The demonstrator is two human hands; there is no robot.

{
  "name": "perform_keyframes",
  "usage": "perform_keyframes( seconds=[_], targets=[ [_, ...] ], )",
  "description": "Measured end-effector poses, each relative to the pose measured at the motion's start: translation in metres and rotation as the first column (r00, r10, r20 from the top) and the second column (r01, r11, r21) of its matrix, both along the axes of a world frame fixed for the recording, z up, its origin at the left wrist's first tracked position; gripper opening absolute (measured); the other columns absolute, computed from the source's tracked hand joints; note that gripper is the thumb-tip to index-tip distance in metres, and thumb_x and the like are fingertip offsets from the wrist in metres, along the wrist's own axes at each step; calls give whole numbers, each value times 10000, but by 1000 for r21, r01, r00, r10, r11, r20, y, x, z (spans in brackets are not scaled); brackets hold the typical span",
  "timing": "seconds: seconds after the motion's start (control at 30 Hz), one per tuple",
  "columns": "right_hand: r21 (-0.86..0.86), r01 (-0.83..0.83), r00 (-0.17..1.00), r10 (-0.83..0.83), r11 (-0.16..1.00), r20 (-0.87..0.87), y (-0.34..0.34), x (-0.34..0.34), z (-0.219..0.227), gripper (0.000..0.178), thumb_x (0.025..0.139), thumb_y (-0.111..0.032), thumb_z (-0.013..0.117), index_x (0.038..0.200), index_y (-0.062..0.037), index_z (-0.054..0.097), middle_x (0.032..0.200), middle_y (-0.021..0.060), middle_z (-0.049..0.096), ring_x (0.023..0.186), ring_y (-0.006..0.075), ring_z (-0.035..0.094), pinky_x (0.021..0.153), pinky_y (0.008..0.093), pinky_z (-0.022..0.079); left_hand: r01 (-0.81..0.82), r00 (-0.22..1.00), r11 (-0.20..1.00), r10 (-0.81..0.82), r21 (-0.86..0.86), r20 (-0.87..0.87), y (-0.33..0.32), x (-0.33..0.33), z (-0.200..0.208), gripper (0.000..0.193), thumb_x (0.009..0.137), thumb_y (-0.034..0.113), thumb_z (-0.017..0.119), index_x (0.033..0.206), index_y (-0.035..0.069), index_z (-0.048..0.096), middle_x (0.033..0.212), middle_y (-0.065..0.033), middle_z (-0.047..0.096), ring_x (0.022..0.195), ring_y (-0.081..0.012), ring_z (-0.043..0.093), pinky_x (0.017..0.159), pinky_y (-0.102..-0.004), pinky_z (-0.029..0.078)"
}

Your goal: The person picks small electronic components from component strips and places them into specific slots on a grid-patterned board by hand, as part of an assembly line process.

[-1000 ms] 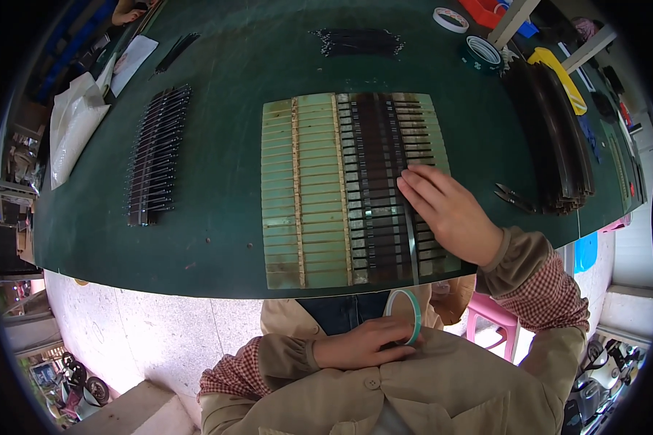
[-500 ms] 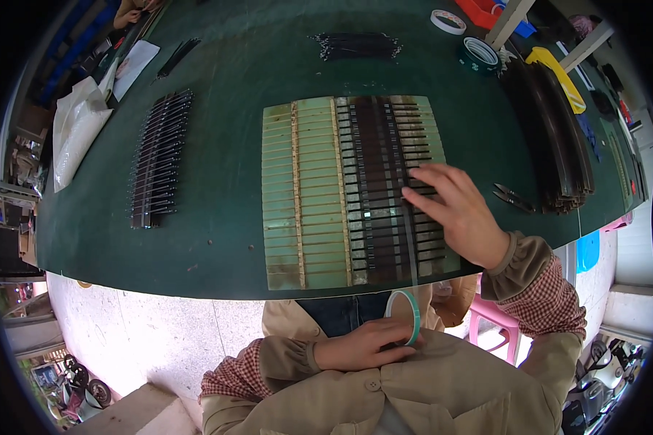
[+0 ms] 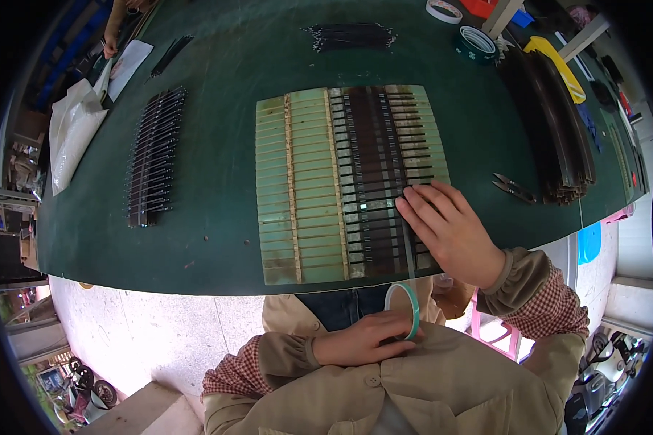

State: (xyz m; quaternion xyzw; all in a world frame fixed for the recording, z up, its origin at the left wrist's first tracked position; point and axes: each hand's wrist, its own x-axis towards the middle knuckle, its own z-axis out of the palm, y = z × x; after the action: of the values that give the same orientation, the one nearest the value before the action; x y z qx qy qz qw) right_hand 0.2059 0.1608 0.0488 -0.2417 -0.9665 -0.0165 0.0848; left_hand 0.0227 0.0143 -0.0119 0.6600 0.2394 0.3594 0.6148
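Note:
My left hand [image 3: 366,338], below the table edge, is closed on a tape roll [image 3: 416,308] with a green core. From the roll a clear tape strip [image 3: 411,262] runs up over the edge onto a pale green grooved board [image 3: 274,188]. Dark thin strips [image 3: 374,159] lie side by side in the grooves on the board's right half, with the tape crossing them. My right hand [image 3: 453,235] rests there, fingers stretched out and fingertips on the tape line. Its palm hides the board's lower right part.
To the left lies a bundle of dark strips [image 3: 154,159], with plastic wrapping [image 3: 76,134] beyond. More strips [image 3: 350,38] lie at the far side. Small snips [image 3: 514,187], long dark curved strips [image 3: 551,130] and tape rolls [image 3: 476,45] are at the right. Another person's hand [image 3: 110,48] shows far left.
My right hand has slid nearer along the tape, its fingers closer together. My left hand keeps hold of the tape roll. The other person's hand has come lower at the far left.

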Motion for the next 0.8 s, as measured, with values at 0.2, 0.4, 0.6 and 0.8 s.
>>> perform_keyframes(
  seconds=[0.2, 0.4, 0.6, 0.8],
  targets=[
    [-130, -11, 991, -7, 992, -133, 10, 9, 0, 518, 739, -56, 548, 1253, 7, 576, 1271, 176, 511, 1173, 353, 495, 1007, 476, 412, -8, 1000, 1000, 8, -18, -3, -4, 0, -3, 214, 922, 152, 636, 1088, 26, 591, 942, -129, 605, 872, -293, 596, 777, -367, 488],
    [-2, -32, 999, 32, 999, 4, -9, 3, -1, 502, 747, -90, 551, 1232, 33, 580, 1246, 181, 522, 1164, 346, 503, 1005, 488, 416, -2, 1000, 1000, 2, -11, 3, -4, 1, -1, 209, 919, 144, 636, 1082, 21, 589, 942, -129, 605, 873, -294, 597, 776, -367, 488],
    [-78, -74, 990, 64, 994, -122, -4, 5, 11, 502, 744, -105, 556, 1226, 34, 583, 1240, 186, 521, 1162, 348, 504, 1005, 505, 410, 7, 999, 999, -9, -38, -37, -3, -1, -2, 230, 899, 94, 655, 1114, 25, 616, 999, -120, 637, 928, -272, 620, 823, -343, 495],
    [-25, -38, 999, 38, 999, 15, -11, 10, 8, 507, 731, -110, 565, 1216, 37, 586, 1237, 178, 533, 1147, 343, 519, 1021, 497, 414, 16, 1000, 998, -17, -57, -11, -3, -1, 1, 230, 899, 86, 654, 1116, 24, 615, 1009, -120, 635, 924, -266, 622, 819, -339, 495]
  ],
)
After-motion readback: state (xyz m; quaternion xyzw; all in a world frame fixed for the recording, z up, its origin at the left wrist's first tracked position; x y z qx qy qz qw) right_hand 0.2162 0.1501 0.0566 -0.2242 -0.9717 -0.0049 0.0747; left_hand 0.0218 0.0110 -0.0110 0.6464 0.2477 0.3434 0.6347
